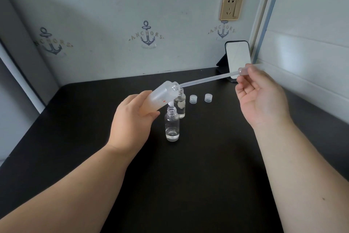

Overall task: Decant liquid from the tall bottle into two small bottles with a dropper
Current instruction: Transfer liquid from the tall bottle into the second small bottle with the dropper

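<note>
My left hand grips the frosted tall bottle and holds it tilted, its open mouth up and to the right. My right hand pinches the bulb end of a long clear dropper; the dropper's tip sits at the tall bottle's mouth. Below the tilted bottle two small clear bottles stand upright and uncapped on the black table. The near small bottle has a little liquid at its bottom. The far small bottle is partly hidden behind the tall bottle.
Two small clear caps lie on the table to the right of the bottles. A phone on a dark stand leans at the back right corner. A wall with a socket rises behind the table.
</note>
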A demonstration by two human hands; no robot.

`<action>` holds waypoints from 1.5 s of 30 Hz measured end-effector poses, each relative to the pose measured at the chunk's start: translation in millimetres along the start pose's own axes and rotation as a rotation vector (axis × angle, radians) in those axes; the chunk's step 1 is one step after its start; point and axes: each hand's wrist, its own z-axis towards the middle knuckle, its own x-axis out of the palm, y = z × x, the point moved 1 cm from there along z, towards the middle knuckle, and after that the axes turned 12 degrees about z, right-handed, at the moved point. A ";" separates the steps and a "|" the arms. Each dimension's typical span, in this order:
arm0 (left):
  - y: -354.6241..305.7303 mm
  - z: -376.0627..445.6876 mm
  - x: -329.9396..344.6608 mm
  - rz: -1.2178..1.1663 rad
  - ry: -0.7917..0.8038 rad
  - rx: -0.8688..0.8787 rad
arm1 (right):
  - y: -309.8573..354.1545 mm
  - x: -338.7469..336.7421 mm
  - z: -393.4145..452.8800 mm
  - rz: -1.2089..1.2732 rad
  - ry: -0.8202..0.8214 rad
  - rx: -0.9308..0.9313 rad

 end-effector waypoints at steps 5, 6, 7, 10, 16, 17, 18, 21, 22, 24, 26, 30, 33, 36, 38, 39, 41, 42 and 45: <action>-5.1 -2.7 2.5 0.060 -0.022 0.066 | -6.2 6.8 -7.0 -0.195 0.133 0.014; -6.3 -3.2 3.2 0.068 -0.033 0.087 | -8.2 8.7 -9.0 -0.229 0.153 0.021; -7.0 -3.5 3.8 0.075 -0.041 0.102 | -10.4 10.8 -11.0 -0.260 0.169 0.027; -7.0 -3.0 5.3 0.089 -0.045 0.110 | -17.2 16.2 -16.4 -0.328 0.190 0.047; -5.9 -1.5 8.0 0.098 -0.033 0.103 | -31.8 21.1 -26.0 -0.420 0.239 0.077; -6.2 -1.6 8.1 0.100 -0.035 0.109 | -33.9 21.7 -27.3 -0.430 0.250 0.085; -6.6 -1.6 8.3 0.103 -0.036 0.115 | -35.5 22.3 -28.4 -0.439 0.263 0.092; -7.6 -1.7 7.9 0.103 -0.035 0.116 | -38.4 23.3 -30.0 -0.455 0.284 0.105; -7.5 -1.6 7.6 0.103 -0.033 0.115 | -39.0 23.4 -30.2 -0.453 0.285 0.110; -7.5 -1.6 7.0 0.101 -0.029 0.111 | -39.4 23.4 -30.2 -0.440 0.286 0.119; -7.7 -1.5 6.7 0.096 -0.027 0.108 | -39.6 22.9 -29.6 -0.433 0.286 0.128; -8.8 -2.1 7.3 0.088 -0.025 0.106 | -39.2 22.2 -28.6 -0.428 0.289 0.138; -9.0 -2.5 6.9 0.079 -0.030 0.104 | -38.4 21.6 -28.0 -0.407 0.294 0.140; -8.9 -2.3 6.7 0.083 -0.032 0.101 | -37.6 21.2 -27.1 -0.381 0.285 0.139; -8.3 -2.3 6.9 0.086 -0.032 0.099 | -36.7 20.5 -26.5 -0.369 0.283 0.139; -7.9 -2.2 7.1 0.087 -0.031 0.096 | -36.6 19.9 -26.2 -0.366 0.283 0.137; -7.1 -2.1 7.3 0.090 -0.032 0.091 | -35.9 18.9 -25.3 -0.359 0.284 0.138; -6.8 -2.2 7.3 0.088 -0.035 0.090 | -35.2 18.6 -24.6 -0.355 0.284 0.137; -6.0 -1.5 7.5 0.087 -0.039 0.079 | -32.3 17.6 -22.7 -0.334 0.276 0.132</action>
